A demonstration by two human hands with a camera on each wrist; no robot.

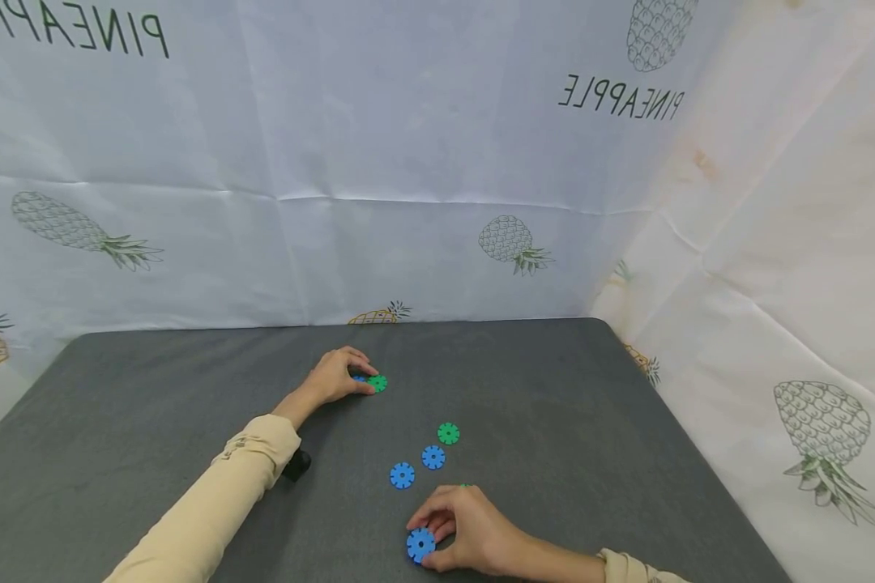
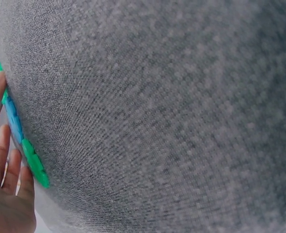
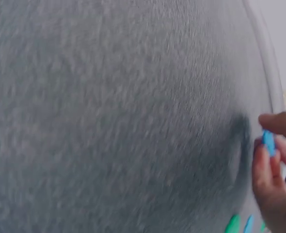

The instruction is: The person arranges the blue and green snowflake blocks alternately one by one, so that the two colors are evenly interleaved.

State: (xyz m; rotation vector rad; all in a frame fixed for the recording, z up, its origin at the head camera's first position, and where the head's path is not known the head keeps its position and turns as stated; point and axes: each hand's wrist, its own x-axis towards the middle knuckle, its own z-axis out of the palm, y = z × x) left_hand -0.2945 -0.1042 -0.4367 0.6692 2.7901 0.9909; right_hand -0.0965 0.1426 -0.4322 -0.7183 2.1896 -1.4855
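In the head view, my left hand (image 1: 330, 377) is toward the back of the table. Its thumb and fingers curve around a green notched interlocking disc (image 1: 377, 383), with a blue disc (image 1: 360, 379) partly hidden beside it. The left wrist view shows a blue disc (image 2: 13, 119) between two green discs (image 2: 35, 162) in a row; whether they are joined I cannot tell. At the near side my right hand (image 1: 484, 534) pinches a blue notched disc (image 1: 420, 545) between thumb and fingers. That blue disc (image 3: 268, 142) appears edge-on in the right wrist view.
Loose on the dark grey table (image 1: 569, 405) lie two blue discs, one farther left (image 1: 403, 475), and a green disc (image 1: 448, 433). Another green edge (image 1: 464, 486) peeks out behind my right hand. Pineapple-print cloth (image 1: 408, 146) hangs behind and at the right.
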